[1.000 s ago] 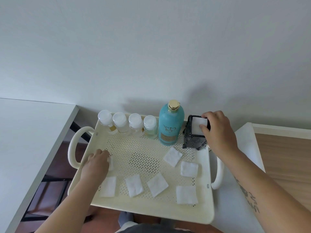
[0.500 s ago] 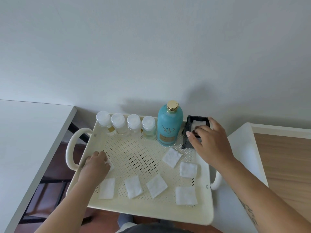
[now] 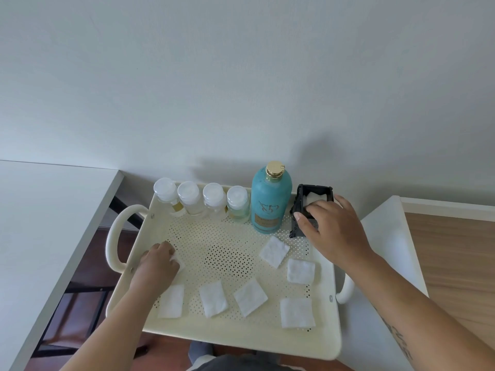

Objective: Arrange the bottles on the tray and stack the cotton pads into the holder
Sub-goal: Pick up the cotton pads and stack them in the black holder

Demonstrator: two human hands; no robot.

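Pads point(image 3: 274, 251) lie scattered flat on the perforated floor of the cream tray point(image 3: 241, 341): six loose squares in plain sight, one near the middle right, one just beside it toward the right rim, and four in a rough row along the near side. A seventh pad point(image 3: 179, 262) sits under the left hand point(image 3: 158, 266), whose curled fingertips press on it near the tray's left rim; whether it is pinched or only touched is hard to tell from this angle.

At the far right corner of the tray stands the black holder point(image 3: 312, 210), upright, with a white pad point(image 3: 316, 197) showing inside its open top. The right hand point(image 3: 332, 231) rests over the holder's near side, thumb down its front face and fingers loosely spread across the rim, touching the pad inside.

Along the far edge four small clear bottles point(image 3: 201, 202) with white caps stand shoulder to shoulder, and a tall teal bottle point(image 3: 270, 202) with a gold cap stands between them and the holder.
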